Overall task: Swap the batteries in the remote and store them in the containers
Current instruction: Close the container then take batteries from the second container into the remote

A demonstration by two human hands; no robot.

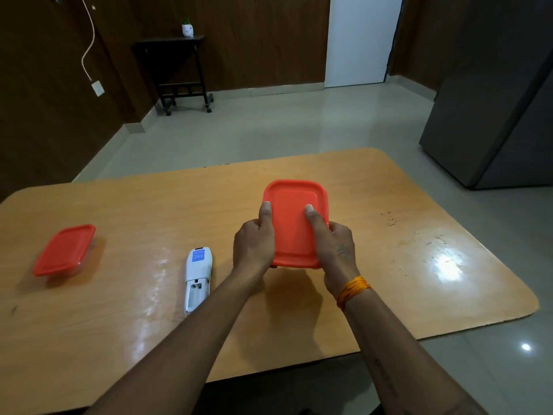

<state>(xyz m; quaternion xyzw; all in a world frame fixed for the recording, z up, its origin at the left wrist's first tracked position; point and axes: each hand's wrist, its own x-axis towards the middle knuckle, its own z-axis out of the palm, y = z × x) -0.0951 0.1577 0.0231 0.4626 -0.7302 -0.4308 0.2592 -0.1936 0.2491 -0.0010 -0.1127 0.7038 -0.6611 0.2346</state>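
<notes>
Both my hands hold a container with an orange-red lid [294,217] just above the table's middle. My left hand [254,239] grips its left side with the thumb on the lid. My right hand [335,244] grips the right side, thumb pressed on top. The container's body is hidden under the lid and my hands. A white remote [198,277] lies face down to the left of my left forearm, its battery compartment uncovered and looking empty. A second container with an orange-red lid [64,250] rests shut at the table's left. No batteries are visible.
The wooden table [419,265] has rounded corners and ends close on the right. Beyond it lie a tiled floor, a dark side table with a small plant [187,26], a white door and a grey cabinet [493,115] at the right.
</notes>
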